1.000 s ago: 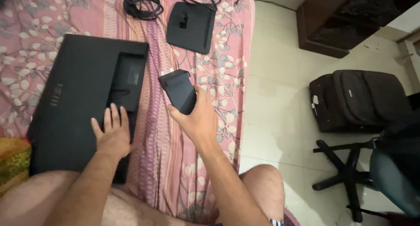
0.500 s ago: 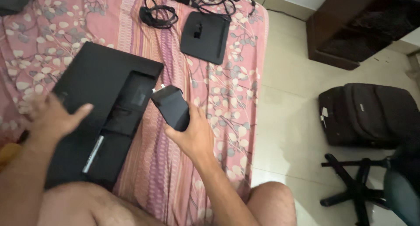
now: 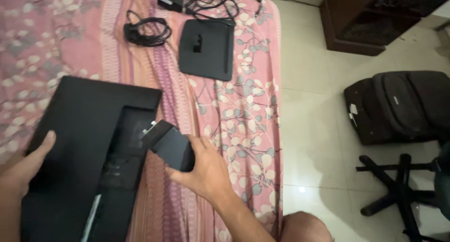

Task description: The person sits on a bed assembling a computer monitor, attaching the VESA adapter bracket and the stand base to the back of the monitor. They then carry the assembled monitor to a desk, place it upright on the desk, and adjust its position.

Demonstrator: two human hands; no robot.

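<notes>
Right hand (image 3: 206,174) grips the stand neck (image 3: 169,146) at the monitor (image 3: 79,153) back's recess, lower left; left hand (image 3: 23,169) steadies the monitor's edge, fingers flat; seating needs alignment.

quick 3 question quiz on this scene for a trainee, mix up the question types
1. True or false: the right hand holds the black stand neck with its end at the recess in the monitor's back.
2. Multiple choice: where is the left hand? A) on the monitor's left edge B) on the flat square base C) on the coiled cable
3. Fill in: the monitor lies face down on a pink floral ____.

Key: 1 true; 2 A; 3 bedsheet
</notes>
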